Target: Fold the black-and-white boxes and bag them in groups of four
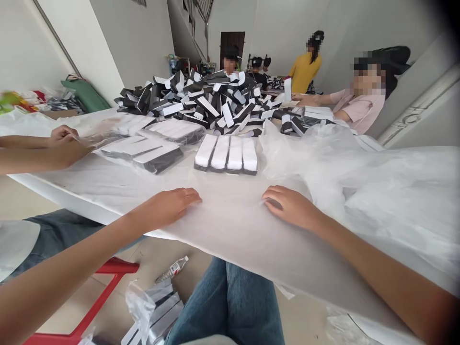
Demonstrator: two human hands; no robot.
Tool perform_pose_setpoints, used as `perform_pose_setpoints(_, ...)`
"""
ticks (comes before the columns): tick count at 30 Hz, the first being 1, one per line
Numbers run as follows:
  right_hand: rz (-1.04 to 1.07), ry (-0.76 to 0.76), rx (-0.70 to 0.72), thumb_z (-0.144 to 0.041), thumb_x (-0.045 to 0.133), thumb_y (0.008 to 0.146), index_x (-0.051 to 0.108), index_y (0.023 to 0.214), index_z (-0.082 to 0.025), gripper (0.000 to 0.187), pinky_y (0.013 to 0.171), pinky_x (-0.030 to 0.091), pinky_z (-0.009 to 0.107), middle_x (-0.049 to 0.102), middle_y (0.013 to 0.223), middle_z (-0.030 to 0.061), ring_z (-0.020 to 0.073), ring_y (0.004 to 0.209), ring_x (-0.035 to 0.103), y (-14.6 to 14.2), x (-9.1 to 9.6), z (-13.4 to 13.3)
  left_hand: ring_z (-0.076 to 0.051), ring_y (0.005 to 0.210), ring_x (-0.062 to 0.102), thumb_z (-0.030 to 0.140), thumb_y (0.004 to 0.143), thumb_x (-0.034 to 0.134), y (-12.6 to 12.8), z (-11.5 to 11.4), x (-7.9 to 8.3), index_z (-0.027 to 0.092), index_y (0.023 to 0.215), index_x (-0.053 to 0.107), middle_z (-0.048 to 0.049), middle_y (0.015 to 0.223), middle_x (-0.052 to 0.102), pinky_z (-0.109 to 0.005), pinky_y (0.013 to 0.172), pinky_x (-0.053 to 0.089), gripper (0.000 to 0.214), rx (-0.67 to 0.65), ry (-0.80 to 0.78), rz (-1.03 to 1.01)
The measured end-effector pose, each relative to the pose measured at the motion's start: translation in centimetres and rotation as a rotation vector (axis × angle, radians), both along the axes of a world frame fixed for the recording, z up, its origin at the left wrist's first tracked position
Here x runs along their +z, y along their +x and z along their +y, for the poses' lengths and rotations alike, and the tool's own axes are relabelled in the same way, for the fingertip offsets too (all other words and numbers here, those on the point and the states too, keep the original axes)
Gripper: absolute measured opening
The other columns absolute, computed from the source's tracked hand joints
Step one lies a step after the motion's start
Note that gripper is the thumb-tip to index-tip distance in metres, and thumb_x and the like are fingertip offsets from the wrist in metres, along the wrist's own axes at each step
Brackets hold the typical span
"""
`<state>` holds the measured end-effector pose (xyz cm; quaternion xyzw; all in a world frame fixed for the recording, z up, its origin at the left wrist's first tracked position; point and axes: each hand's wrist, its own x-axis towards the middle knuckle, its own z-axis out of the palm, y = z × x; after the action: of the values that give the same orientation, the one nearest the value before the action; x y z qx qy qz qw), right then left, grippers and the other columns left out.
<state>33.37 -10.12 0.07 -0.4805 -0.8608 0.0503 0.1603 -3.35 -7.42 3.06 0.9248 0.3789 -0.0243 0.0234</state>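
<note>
My left hand (pixel 174 205) and my right hand (pixel 289 206) are in front of me at the table, well apart. Each pinches one side of the near end of a clear plastic bag (pixel 230 187) stretched flat between them. At the bag's far end lies a row of several white-topped, black-sided slim boxes (pixel 227 152), side by side; what they contain is hidden. Left of that row sits a bagged pack of the same boxes (pixel 143 152), with another pack (pixel 176 129) just behind it.
A large heap of loose black-and-white boxes (pixel 204 103) covers the table's far side. Loose plastic bags (pixel 388 177) spread over the right. A co-worker's hands (pixel 68 143) are at the left; another person (pixel 362 100) sits at the right. Below are a red stool (pixel 104 292) and a bottle (pixel 172 269).
</note>
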Motion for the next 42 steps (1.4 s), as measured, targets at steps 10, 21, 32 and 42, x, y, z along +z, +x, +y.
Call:
perform_pose_setpoints(10,0.184,-0.007,-0.075,-0.037,0.038,0.099,0.06,0.086,-0.024,0.029,0.076,0.048,0.038,0.065,0.091,0.0059,0.0216,0.087,0.06,0.5,-1.3,-0.4,-0.022,0.096,0.066,0.042,0.098,0.034,-0.5,0.6,-2.2,0.024,0.106,0.067,-0.0028,0.111,0.072,-0.031,0.081,0.049,0.039,0.216,0.119,-0.376)
perform_pose_setpoints(21,0.183,-0.043,-0.258,-0.034,0.037,0.097,0.057,0.085,-0.024,0.025,0.066,0.045,0.034,0.061,0.076,0.0022,0.02,0.075,0.057,0.2,-1.9,0.4,-0.017,0.066,0.057,0.05,0.091,0.046,-0.4,1.7,-1.8,0.022,0.083,0.064,0.0001,0.073,0.065,-0.026,0.062,0.043,0.034,0.475,-0.092,-0.568)
perform_pose_setpoints(32,0.196,0.066,-0.332,-0.032,0.041,0.095,0.057,0.095,-0.025,0.017,0.063,0.046,0.034,0.061,0.075,0.0018,0.02,0.07,0.058,-0.2,-1.5,-0.1,-0.023,0.079,0.06,0.026,0.09,0.039,-0.5,1.0,-2.7,0.02,0.104,0.06,-0.0025,0.075,0.059,-0.044,0.089,0.043,0.025,0.453,0.17,-0.386)
perform_pose_setpoints(42,0.083,0.237,0.175,-0.02,0.045,0.092,0.055,0.126,-0.025,0.036,0.1,0.047,0.046,0.06,0.128,0.009,0.0265,0.12,0.054,-4.7,-0.6,-2.7,-0.022,0.127,0.051,0.024,0.099,0.036,1.2,-1.7,-1.7,0.028,0.14,0.047,-0.0042,0.14,0.053,-0.039,0.107,0.044,0.043,-0.047,0.094,-0.346)
